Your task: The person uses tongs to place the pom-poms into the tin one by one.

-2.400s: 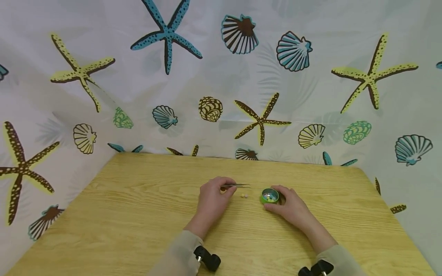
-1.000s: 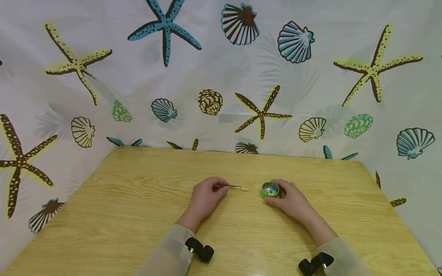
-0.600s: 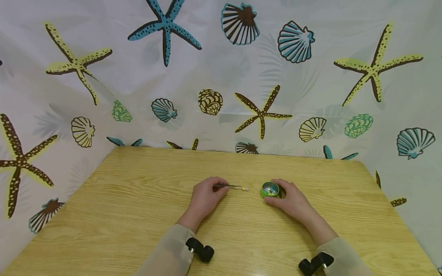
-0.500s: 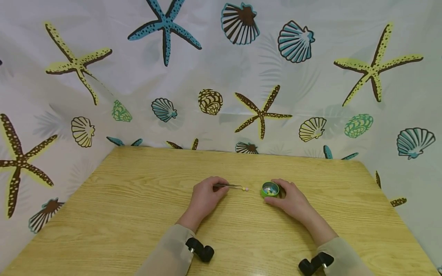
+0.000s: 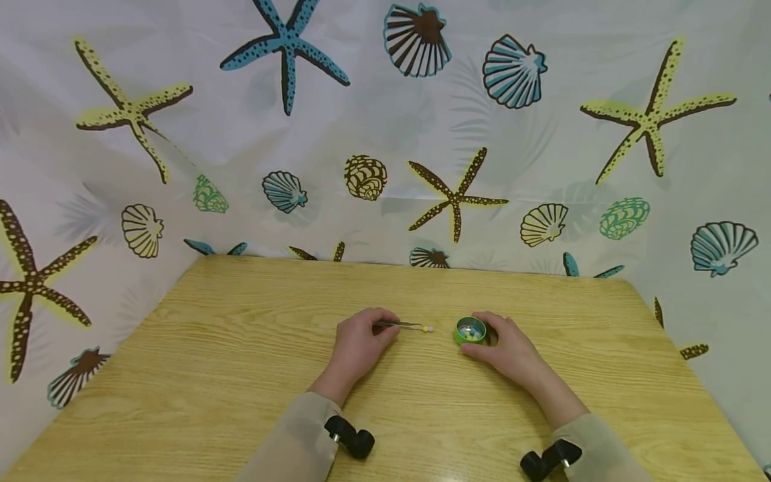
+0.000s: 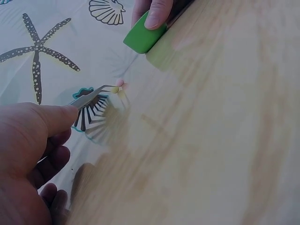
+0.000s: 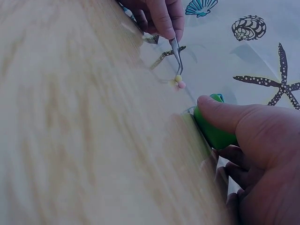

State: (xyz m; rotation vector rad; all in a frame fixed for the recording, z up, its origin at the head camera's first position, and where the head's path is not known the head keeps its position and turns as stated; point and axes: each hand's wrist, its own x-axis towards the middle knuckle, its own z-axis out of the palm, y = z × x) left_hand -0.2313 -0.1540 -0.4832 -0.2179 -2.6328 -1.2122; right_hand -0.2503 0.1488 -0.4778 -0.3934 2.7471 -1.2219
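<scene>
My left hand (image 5: 359, 345) pinches metal tweezers (image 6: 89, 97) with bent tips between thumb and fingers. Those tips touch a small yellow bead (image 7: 178, 78); whether they squeeze it, I cannot tell. Right against it is a pink bead (image 7: 182, 85), on the side toward the cup. A small round green cup (image 6: 143, 38), silvery inside, stands upright on the table to the right of both beads. Thumb and fingers of my right hand (image 5: 512, 351) grip its right side. Several coloured pieces (image 5: 470, 334) lie at its bottom, too small to make out singly.
The light wooden table (image 5: 211, 375) meets a white cloth (image 5: 325, 147) printed with starfish and shells at its back and sides. A black mount (image 5: 349, 436) sits on each sleeved wrist.
Since the oldest frame, my left hand has drawn back leftward, and the tweezers' tips have come from beyond the beads onto the yellow one. My right hand stays on the cup. The head view has tilted slightly.
</scene>
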